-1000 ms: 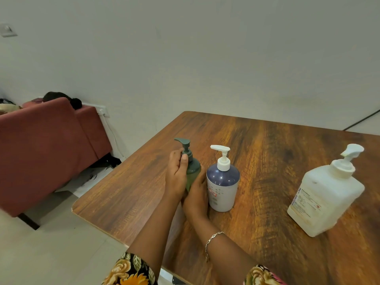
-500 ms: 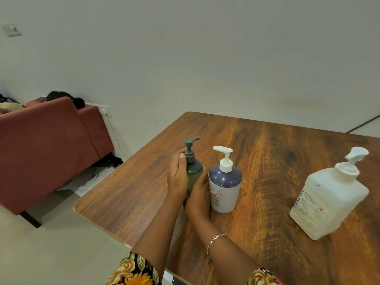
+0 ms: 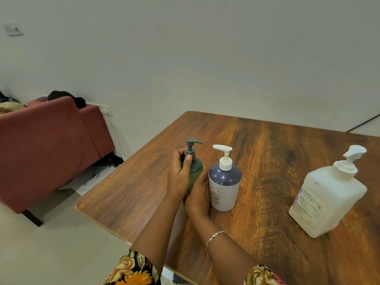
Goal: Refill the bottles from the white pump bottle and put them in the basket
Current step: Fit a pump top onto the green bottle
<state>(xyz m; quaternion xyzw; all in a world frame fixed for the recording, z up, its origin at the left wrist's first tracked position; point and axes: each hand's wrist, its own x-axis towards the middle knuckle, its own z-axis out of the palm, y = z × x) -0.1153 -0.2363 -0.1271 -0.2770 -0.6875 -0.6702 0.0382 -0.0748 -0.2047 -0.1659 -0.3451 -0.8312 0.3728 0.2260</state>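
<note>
A small green pump bottle (image 3: 196,168) stands upright on the wooden table (image 3: 267,153). My left hand (image 3: 178,175) grips its neck and pump collar, thumb up against the collar. My right hand (image 3: 198,195) holds the lower body of the same bottle. The pump nozzle points right. Just to the right stands a blue-and-white pump bottle (image 3: 224,182), touching or nearly touching my right hand. The large white square pump bottle (image 3: 327,197) stands alone at the right. No basket is in view.
The table's left corner and edge (image 3: 77,206) lie close to my arms. A red sofa (image 3: 47,147) stands to the left on the light floor, against the wall. A dark cable (image 3: 364,122) runs past the table's far right.
The green bottle's pump head has turned from pointing left to pointing right while both hands stayed on the bottle. The other bottles have not moved.
</note>
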